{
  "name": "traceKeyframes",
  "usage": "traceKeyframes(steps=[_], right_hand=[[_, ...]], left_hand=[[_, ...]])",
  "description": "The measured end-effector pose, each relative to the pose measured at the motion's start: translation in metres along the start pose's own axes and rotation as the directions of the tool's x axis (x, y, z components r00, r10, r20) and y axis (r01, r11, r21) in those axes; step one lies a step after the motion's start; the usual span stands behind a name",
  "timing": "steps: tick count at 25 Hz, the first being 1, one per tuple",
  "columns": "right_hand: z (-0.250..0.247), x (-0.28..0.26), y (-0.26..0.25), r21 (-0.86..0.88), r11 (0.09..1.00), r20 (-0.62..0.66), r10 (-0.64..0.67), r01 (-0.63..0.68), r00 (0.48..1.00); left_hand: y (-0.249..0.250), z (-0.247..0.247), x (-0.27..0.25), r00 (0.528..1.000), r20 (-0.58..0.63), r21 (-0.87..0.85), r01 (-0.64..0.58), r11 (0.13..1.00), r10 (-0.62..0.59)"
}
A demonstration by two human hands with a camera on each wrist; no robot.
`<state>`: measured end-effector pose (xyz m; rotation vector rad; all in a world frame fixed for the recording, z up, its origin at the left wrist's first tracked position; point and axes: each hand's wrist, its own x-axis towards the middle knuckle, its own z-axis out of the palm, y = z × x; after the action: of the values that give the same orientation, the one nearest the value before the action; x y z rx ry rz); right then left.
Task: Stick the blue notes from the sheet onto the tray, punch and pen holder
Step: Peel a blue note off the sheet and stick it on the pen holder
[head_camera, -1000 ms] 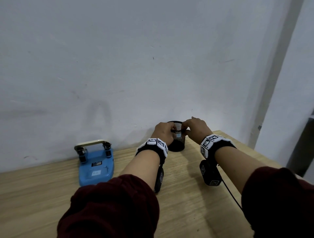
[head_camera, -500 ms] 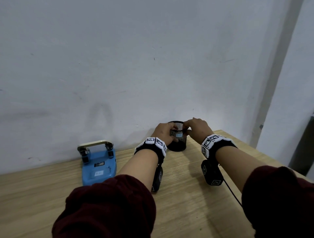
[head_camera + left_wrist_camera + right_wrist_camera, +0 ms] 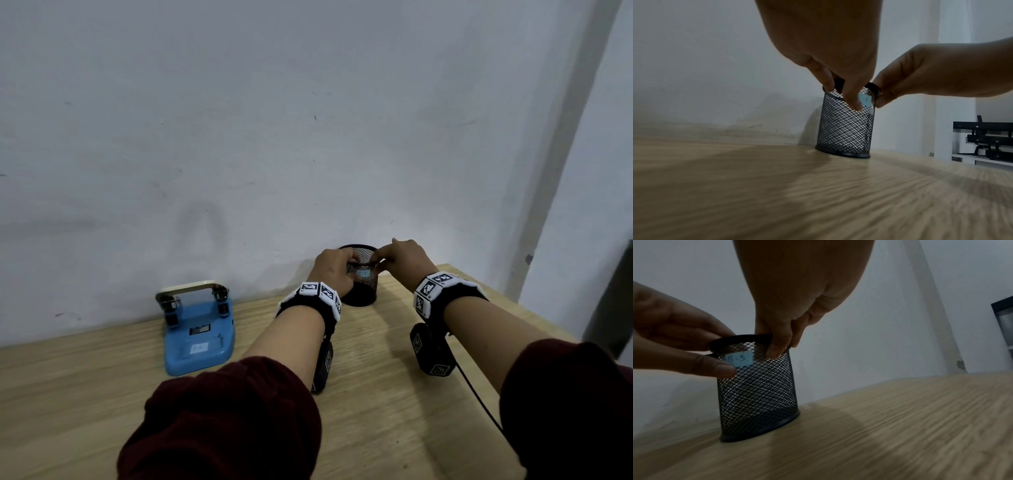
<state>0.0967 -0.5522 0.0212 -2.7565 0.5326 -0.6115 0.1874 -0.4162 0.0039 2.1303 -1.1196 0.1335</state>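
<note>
A black mesh pen holder [image 3: 361,293] [image 3: 844,129] [image 3: 758,394] stands on the wooden table by the wall. A small blue note [image 3: 363,273] [image 3: 866,101] [image 3: 740,359] marked "B-3" sticks to its mesh just under the rim. My left hand [image 3: 334,270] [image 3: 674,340] pinches the rim's left side, thumb on the mesh beside the note. My right hand [image 3: 404,257] [image 3: 931,76] pinches the rim's right side, thumb outside. The blue punch [image 3: 198,335] sits to the left with a pale note [image 3: 199,348] on its base. Tray and sheet are out of view.
The grey wall [image 3: 308,137] runs right behind the holder and punch. The table's right edge [image 3: 496,294] lies just past my right wrist. A cable [image 3: 479,401] trails from the right wrist camera. Black shelving [image 3: 982,142] stands beyond the table.
Both hands stay on the pen holder's rim with the note between them. The head view has shifted slightly; nothing else has visibly moved.
</note>
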Motion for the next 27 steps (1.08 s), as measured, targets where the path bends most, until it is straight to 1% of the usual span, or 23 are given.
traceKeyframes(steps=[3, 6, 7, 10, 12, 15, 20, 27], right_hand=[[-0.001, 0.000, 0.006, 0.036, 0.999, 0.021, -0.038, 0.037, 0.999], [-0.009, -0.003, 0.004, -0.004, 0.996, 0.088, -0.092, 0.093, 0.992], [-0.010, -0.005, 0.001, -0.009, 0.996, 0.082, -0.091, 0.092, 0.993], [-0.002, -0.005, -0.003, -0.003, 0.995, -0.026, -0.097, 0.097, 0.995], [0.005, -0.003, -0.002, -0.024, 0.995, -0.062, -0.103, 0.101, 0.993], [0.007, -0.002, -0.001, -0.006, 0.997, -0.073, -0.082, 0.082, 0.994], [0.004, -0.005, -0.003, 0.015, 0.996, -0.093, -0.086, 0.088, 0.992], [0.008, -0.006, -0.001, 0.021, 0.994, -0.105, -0.102, 0.105, 0.989]], left_hand=[[0.000, 0.001, 0.000, 1.000, 0.006, 0.002, -0.004, 1.000, 0.004], [0.001, 0.002, -0.001, 1.000, -0.005, 0.012, -0.012, 1.000, 0.012], [0.001, 0.002, -0.001, 1.000, -0.009, 0.016, -0.017, 1.000, 0.017], [0.000, 0.002, -0.001, 1.000, -0.008, 0.014, -0.024, 1.000, 0.024], [0.000, 0.003, -0.002, 1.000, -0.011, 0.001, -0.024, 1.000, 0.024], [-0.002, 0.003, 0.000, 0.999, -0.028, -0.017, -0.028, 0.999, 0.027], [-0.004, 0.005, 0.004, 1.000, -0.012, -0.028, 0.007, 1.000, -0.007], [-0.006, 0.006, 0.005, 1.000, -0.019, -0.002, -0.020, 1.000, 0.020]])
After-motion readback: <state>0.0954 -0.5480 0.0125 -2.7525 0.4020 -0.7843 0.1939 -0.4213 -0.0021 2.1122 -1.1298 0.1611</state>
